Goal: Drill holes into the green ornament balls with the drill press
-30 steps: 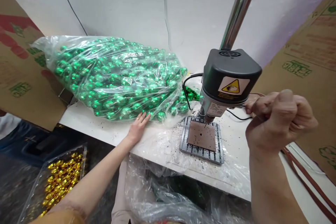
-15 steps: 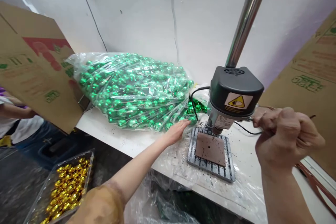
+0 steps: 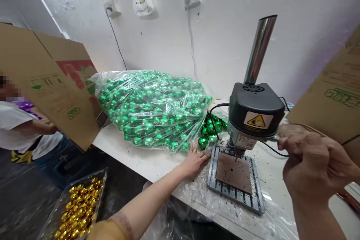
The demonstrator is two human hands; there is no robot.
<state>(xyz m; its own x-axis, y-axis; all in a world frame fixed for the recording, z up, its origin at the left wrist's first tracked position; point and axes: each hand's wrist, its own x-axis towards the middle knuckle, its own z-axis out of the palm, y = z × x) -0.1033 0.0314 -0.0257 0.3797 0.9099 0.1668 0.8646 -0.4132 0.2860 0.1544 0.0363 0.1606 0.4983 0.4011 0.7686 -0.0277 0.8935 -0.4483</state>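
My left hand (image 3: 194,160) lies with fingers spread at the mouth of a clear plastic bag (image 3: 157,120) full of shiny green faceted balls. Loose green balls (image 3: 203,142) spill out just beyond my fingertips. On the right, my right hand (image 3: 312,161) is closed in a fist around the feed handle of a small black drill press (image 3: 255,110), most of the handle being covered by the fingers. Below the drill, a brown board (image 3: 234,172) with a small hole rests on the slotted metal base (image 3: 257,202). The drill bit stands above the board.
Printed cardboard boxes stand left (image 3: 56,86) and right (image 3: 329,86). A clear tray (image 3: 103,183) of gold balls sits low at the left, with another person (image 3: 36,131) behind it. Dark shavings and plastic film lie on the white table (image 3: 118,150).
The view has tilted up and shifted left. My left hand has spread its fingers and turned palm down by the loose green balls; my right hand stays on the handle.
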